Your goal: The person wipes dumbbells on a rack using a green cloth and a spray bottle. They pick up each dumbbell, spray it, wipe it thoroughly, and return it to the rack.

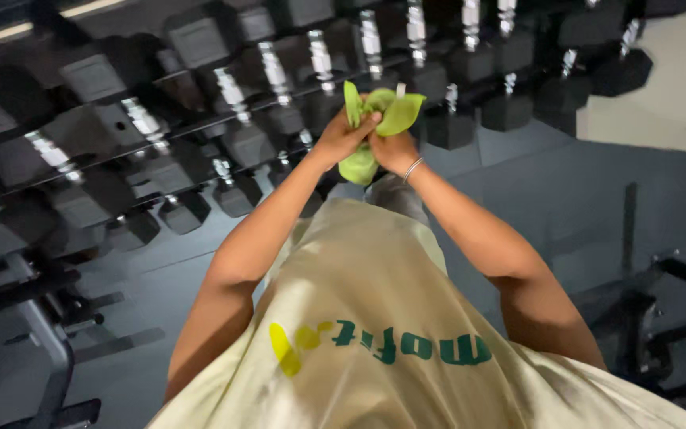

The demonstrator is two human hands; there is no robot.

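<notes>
Together, left hand [344, 133]; right hand [391, 149]; clutch green cloth [380, 111].

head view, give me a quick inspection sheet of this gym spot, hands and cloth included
surface: dark floor, bare where it shows
job's things: green cloth, bunched between both hands
clutter: nothing seen
grippers: left hand and right hand both closed on the green cloth; a bracelet on the right wrist
cables: nothing seen
surroundings: dumbbell rack with black dumbbells in rows ahead; bench frame at lower left; dark equipment at right
</notes>
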